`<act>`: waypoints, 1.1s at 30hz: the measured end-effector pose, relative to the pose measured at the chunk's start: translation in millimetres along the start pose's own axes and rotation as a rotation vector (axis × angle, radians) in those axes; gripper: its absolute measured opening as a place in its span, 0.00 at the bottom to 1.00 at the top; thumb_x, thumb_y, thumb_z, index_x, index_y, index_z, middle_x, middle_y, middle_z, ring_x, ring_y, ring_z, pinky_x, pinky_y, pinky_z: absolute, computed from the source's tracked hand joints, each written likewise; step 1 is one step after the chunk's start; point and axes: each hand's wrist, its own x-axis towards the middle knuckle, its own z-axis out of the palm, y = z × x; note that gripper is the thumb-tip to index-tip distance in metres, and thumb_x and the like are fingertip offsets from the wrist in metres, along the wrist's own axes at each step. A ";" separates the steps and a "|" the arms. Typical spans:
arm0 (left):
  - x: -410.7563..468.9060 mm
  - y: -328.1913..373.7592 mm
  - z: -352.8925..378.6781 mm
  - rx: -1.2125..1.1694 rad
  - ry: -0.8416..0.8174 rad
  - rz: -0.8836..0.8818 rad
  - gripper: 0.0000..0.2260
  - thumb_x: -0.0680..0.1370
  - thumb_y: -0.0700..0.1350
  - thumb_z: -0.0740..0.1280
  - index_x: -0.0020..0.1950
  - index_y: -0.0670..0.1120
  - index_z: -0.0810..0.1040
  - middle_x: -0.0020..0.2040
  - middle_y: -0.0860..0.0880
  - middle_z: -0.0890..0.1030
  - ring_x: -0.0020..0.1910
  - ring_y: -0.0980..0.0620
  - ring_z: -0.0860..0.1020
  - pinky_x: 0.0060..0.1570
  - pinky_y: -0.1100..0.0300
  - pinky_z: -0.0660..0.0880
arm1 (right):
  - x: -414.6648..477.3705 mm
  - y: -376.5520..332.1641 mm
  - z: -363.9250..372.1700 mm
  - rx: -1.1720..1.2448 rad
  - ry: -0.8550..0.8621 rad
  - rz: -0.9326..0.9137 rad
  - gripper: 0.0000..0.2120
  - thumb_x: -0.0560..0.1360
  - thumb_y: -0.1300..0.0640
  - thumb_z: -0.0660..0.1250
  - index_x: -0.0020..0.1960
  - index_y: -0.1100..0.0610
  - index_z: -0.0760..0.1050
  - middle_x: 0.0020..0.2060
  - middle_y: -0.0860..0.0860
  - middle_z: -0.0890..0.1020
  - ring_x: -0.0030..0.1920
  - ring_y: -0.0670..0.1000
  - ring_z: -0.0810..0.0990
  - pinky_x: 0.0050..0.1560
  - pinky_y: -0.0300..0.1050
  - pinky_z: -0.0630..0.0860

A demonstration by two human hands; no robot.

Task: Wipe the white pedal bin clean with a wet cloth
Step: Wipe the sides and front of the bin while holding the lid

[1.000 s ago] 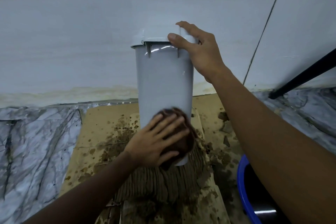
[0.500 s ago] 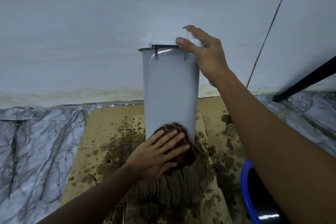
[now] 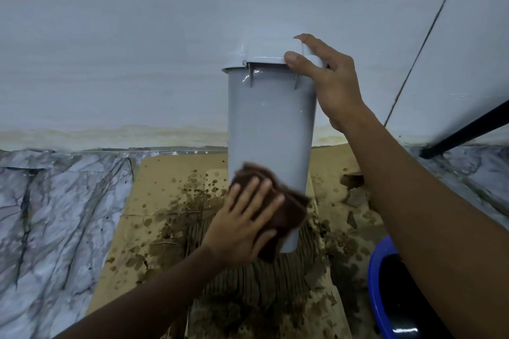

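Note:
The white pedal bin (image 3: 271, 124) stands upright on wet cardboard, its lid down and its side glossy with water. My right hand (image 3: 327, 78) grips the lid's right edge, thumb on the front and fingers over the top. My left hand (image 3: 245, 219) presses a dark brown wet cloth (image 3: 289, 208) flat against the bin's lower left side, with fingers spread. The cloth hides the bin's lower left edge and part of its base.
Stained, soaked cardboard (image 3: 165, 201) covers the marble-patterned floor (image 3: 55, 215). A blue bucket (image 3: 377, 270) sits at the lower right, partly behind my right arm. A black bar (image 3: 468, 132) slants down at the right. A white wall (image 3: 137, 36) stands right behind the bin.
My left hand has slid the cloth from the bin's lower front towards its lower left side. My right hand keeps its hold on the lid.

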 end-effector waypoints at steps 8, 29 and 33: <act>71.5 -25.1 -34.0 -0.062 0.125 -0.214 0.30 0.83 0.58 0.57 0.82 0.47 0.57 0.82 0.40 0.51 0.82 0.40 0.48 0.80 0.42 0.44 | -2.5 -3.4 2.3 0.030 -0.008 0.006 0.19 0.69 0.48 0.78 0.58 0.51 0.83 0.54 0.43 0.82 0.55 0.42 0.80 0.62 0.43 0.77; 74.0 -20.1 -42.1 0.025 0.022 -0.029 0.30 0.84 0.58 0.58 0.83 0.48 0.56 0.82 0.41 0.52 0.82 0.42 0.49 0.80 0.43 0.47 | -5.5 -5.1 1.3 0.022 -0.001 -0.001 0.20 0.66 0.47 0.79 0.57 0.49 0.84 0.59 0.48 0.83 0.59 0.45 0.81 0.59 0.38 0.77; 105.8 -36.4 -58.5 -0.010 0.110 -0.208 0.30 0.84 0.57 0.57 0.83 0.46 0.56 0.83 0.40 0.52 0.82 0.41 0.49 0.80 0.41 0.49 | -5.1 -5.9 5.3 -0.009 0.010 -0.012 0.21 0.66 0.45 0.79 0.57 0.47 0.84 0.60 0.45 0.82 0.62 0.44 0.79 0.66 0.45 0.75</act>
